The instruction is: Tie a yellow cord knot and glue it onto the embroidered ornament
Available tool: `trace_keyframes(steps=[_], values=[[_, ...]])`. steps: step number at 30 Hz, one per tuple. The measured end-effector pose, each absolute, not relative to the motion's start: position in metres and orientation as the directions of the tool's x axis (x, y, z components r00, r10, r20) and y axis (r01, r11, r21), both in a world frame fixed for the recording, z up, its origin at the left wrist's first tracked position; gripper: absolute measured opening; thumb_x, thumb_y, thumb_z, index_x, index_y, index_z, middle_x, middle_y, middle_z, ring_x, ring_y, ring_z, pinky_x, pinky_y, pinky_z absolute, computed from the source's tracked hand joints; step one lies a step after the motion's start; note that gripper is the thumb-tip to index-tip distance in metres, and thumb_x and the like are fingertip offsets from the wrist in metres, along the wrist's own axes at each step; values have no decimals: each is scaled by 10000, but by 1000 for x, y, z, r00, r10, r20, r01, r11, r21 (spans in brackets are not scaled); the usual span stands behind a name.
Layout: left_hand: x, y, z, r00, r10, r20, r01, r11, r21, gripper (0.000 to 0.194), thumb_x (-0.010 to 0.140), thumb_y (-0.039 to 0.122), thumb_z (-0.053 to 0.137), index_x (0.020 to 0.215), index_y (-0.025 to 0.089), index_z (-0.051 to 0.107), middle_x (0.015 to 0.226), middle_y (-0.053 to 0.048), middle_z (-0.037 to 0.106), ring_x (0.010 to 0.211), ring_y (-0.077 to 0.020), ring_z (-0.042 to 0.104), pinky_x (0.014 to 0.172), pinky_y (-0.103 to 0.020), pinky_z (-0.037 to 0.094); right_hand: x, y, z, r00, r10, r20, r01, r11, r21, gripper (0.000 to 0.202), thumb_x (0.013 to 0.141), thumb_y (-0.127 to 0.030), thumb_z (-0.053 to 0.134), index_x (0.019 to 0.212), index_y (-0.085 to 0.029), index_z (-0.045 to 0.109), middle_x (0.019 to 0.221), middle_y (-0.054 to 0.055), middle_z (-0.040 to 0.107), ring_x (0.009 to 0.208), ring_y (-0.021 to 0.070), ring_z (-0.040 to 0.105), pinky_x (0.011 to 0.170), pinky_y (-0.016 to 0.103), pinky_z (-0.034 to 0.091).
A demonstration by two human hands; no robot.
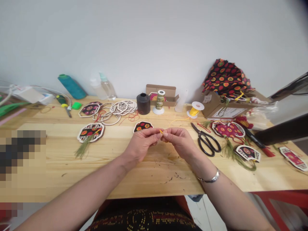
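Bare table lay open before the hands; scissors blocked the right, a fabric ornament sat just behind.

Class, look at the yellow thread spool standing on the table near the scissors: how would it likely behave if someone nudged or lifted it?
The yellow thread spool stands upright on a round flange, so a sideways nudge would probably tip it, and it would then likely roll. It looks small and mostly plastic, so likely light. Its loose thread trails towards the hands, so lifting it may tug that strand.
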State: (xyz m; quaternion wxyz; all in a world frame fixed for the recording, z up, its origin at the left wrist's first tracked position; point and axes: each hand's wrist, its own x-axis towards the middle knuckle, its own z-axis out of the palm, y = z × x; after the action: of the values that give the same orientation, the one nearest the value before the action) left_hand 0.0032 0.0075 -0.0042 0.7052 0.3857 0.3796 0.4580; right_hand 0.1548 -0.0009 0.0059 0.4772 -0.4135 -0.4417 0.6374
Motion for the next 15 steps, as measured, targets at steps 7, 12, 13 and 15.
trace_keyframes(steps=[7, 12, 13, 15], values=[[4, 7, -3, 325, 929, -174, -408, 304, 861, 156, 609, 195, 760, 763, 173, 744, 646, -31, 668, 584, -87, 513, 528, -221, 338, 154, -1, 5, -266, 954, -135, -326, -221, -919, 155, 622, -290, 735, 612, -148, 672, 570, -13, 601, 541, 76, 470, 577, 241, 350], [4, 8, -4, 337, 919, -203, -443, 345, 827, 152, 589, 191, 776, 734, 167, 736, 641, -34, 671, 590, -97, 542, 519, -215, 341, 155, -2, 2, -288, 949, -126, -345, -226, -911, 136, 638, -278, 730, 626, -150, 684, 578, -8, 609, 553, 73, 470, 580, 237, 343], [4, 8, -5, 344, 916, -205, -443, 351, 825, 146, 593, 193, 775, 731, 166, 735, 635, -33, 670, 587, -96, 542, 519, -213, 340, 155, -2, 1, -289, 949, -126, -349, -227, -909, 135, 638, -278, 731, 631, -150, 687, 580, -7, 611, 556, 74, 473, 584, 238, 345], [3, 8, -5, 361, 911, -199, -437, 354, 827, 128, 608, 196, 769, 727, 165, 733, 621, -29, 665, 579, -92, 538, 520, -212, 339, 155, -2, 0, -288, 950, -123, -348, -224, -910, 128, 643, -273, 730, 646, -152, 692, 587, -6, 617, 566, 76, 483, 592, 239, 349]])
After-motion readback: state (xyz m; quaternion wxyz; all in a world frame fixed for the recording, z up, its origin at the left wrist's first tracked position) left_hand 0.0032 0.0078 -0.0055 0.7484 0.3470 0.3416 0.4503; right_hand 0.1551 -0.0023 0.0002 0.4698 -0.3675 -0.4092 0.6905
